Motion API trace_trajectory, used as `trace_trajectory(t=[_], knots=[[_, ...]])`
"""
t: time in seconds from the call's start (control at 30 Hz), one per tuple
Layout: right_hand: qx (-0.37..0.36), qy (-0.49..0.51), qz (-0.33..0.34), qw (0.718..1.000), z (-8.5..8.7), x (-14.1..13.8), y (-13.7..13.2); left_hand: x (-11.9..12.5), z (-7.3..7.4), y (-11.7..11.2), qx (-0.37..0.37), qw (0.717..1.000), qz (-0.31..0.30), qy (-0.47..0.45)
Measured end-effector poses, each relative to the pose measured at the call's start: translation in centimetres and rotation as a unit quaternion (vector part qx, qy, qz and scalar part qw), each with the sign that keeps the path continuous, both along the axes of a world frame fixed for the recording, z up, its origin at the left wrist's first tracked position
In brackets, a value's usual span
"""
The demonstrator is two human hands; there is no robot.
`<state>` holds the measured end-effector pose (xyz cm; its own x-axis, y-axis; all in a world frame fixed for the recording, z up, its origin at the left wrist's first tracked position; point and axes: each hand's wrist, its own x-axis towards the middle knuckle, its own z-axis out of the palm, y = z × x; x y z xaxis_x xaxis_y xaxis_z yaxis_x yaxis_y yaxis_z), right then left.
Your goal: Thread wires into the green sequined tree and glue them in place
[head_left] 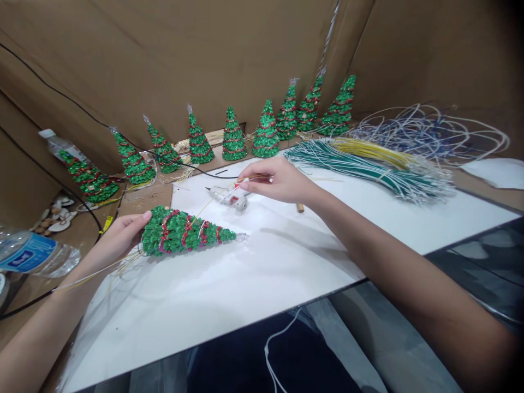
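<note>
My left hand [130,232] grips the base of a small green tinsel Christmas tree [180,232], which is tilted on its side above the white board [196,305]. Red garland winds round the tree and its clear tip points right. Pinched in my right hand [272,177] are thin wires [209,201], one yellowish and one white, running down to the tree's side. Behind that hand a white glue gun [229,197] lies on the board. More loose wires [123,266] trail from the tree's base, past my left wrist.
Several similar trees [233,136] stand along the back. Bundled green wires [360,172] and yellow wires [372,150] lie at right, before a tangle of white-and-blue wire [426,131]. Water bottles [33,254] are at left. A black cable [61,90] crosses the back left.
</note>
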<state>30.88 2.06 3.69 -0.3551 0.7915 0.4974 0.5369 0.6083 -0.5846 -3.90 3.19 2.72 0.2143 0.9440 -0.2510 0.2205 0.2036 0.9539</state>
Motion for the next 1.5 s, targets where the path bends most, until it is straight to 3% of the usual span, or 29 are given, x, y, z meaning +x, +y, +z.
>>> trace_trajectory(t=[0.27, 0.63, 1.03, 1.23, 1.5], knots=[[0.047, -0.164, -0.019, 0.985, -0.4, -1.8, -1.1, -0.3, -0.4, 0.2, 0.000, 1.000, -0.012, -0.005], [0.065, -0.143, 0.046, 0.986, -2.0, -6.9, -3.3, -0.1, -0.2, 0.1, 0.002, 1.000, -0.002, 0.010], [0.180, -0.106, 0.041, 0.977, -2.7, -6.4, -3.0, 0.0, -0.1, 0.0, -0.002, 1.000, 0.006, 0.005], [0.236, -0.142, 0.024, 0.961, -3.5, -6.7, -2.9, 0.0, -0.2, 0.2, 0.001, 1.000, 0.021, 0.004], [0.254, -0.194, 0.011, 0.948, -3.6, -7.1, -3.0, -0.2, -0.5, 0.4, 0.001, 1.000, 0.008, -0.005]])
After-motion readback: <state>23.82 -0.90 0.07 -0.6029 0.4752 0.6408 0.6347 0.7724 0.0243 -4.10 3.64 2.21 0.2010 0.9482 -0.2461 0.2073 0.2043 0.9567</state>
